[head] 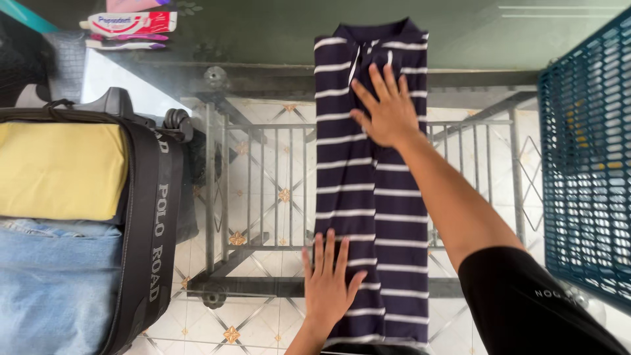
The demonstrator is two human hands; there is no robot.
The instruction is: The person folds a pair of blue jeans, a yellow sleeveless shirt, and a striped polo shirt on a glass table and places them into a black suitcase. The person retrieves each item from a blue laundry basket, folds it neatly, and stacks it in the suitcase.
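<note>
Pressing both flat, open hands, left hand (327,283) near the glass tabletop's (263,39) front edge, right hand (388,112) below the collar, keeps the folded striped polo shirt (371,190) smooth; neither grips.

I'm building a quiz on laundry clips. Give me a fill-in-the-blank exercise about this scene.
1. Both hands press flat on a folded navy shirt with white ____.
2. The right hand lies near the shirt's ____, the left hand near its bottom edge.
3. The shirt lies on a table with a ____ top.
4. In the open suitcase, a yellow garment lies next to blue ____.

Missing words: stripes; collar; glass; jeans
</note>
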